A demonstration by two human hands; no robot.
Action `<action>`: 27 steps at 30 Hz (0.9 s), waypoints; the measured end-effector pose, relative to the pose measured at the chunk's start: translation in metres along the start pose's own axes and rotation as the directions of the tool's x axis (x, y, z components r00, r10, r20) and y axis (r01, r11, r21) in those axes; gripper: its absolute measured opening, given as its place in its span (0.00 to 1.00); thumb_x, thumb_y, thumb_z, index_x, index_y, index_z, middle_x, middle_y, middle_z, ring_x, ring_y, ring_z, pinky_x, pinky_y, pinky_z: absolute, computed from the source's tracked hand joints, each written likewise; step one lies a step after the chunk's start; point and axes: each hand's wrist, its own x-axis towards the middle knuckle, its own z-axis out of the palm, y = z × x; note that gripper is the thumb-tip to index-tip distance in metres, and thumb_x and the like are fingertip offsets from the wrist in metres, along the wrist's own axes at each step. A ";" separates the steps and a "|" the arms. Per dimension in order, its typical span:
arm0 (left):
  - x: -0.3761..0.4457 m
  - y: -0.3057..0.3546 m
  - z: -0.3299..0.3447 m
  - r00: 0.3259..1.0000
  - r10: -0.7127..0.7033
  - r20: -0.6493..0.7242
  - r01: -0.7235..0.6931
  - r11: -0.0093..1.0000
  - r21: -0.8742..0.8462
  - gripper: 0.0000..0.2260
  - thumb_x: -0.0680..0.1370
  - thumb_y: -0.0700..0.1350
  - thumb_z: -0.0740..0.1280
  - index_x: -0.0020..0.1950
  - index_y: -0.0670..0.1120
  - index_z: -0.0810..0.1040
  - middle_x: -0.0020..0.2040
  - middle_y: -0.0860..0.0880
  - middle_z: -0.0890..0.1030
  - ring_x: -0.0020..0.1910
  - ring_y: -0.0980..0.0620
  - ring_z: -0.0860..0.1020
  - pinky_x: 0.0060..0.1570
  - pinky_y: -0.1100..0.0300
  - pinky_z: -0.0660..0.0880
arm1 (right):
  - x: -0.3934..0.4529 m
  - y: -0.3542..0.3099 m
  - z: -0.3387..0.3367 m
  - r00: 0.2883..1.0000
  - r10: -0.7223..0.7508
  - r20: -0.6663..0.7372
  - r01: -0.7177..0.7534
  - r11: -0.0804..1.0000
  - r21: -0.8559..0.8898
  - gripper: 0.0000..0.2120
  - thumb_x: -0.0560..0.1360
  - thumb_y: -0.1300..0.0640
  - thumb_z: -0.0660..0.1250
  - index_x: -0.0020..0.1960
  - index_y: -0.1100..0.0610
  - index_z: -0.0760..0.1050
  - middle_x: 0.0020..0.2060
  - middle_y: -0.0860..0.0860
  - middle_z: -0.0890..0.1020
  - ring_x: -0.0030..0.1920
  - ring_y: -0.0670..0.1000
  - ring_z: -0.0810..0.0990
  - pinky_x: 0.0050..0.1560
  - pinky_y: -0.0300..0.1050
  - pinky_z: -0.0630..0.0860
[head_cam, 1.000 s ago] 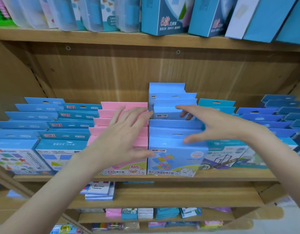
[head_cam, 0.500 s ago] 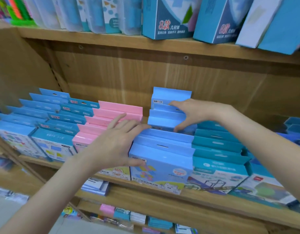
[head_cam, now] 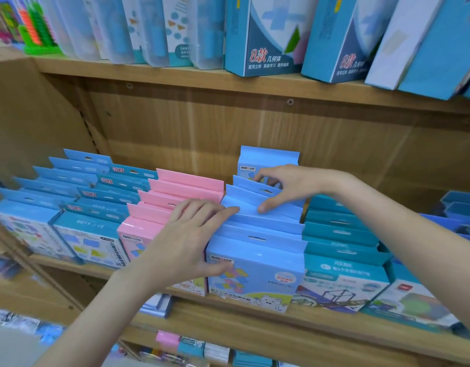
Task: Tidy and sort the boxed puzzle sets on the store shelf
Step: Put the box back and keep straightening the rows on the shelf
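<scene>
A row of light blue puzzle boxes (head_cam: 257,263) stands front to back at the middle of the wooden shelf (head_cam: 255,312). My right hand (head_cam: 287,185) pinches the rear boxes of that row: the thumb presses a flap from the front and the fingers curl behind, in front of the tallest rear box (head_cam: 269,157). My left hand (head_cam: 189,237) lies flat over the pink boxes (head_cam: 187,182), fingertips on the light blue row's left edge and thumb on the front box's face.
Two rows of blue boxes (head_cam: 77,207) fill the shelf to the left, teal boxes (head_cam: 339,234) and further blue ones the right. The upper shelf (head_cam: 175,75) carries tall blue cartons and clear cases. Lower shelves hold more small boxes.
My right hand has moved from spanning the front boxes to the back of the light blue row and closed on boxes there. My left hand stays against the row's left side.
</scene>
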 end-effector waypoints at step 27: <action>0.001 -0.007 -0.009 0.997 -0.007 0.076 0.005 0.999 0.032 0.44 0.65 0.71 0.59 0.71 0.41 0.61 0.69 0.45 0.69 0.67 0.50 0.62 0.67 0.54 0.52 | -0.011 0.011 -0.014 0.981 0.044 -0.186 0.014 0.954 0.300 0.19 0.69 0.40 0.66 0.52 0.52 0.77 0.48 0.50 0.82 0.46 0.45 0.79 0.53 0.46 0.74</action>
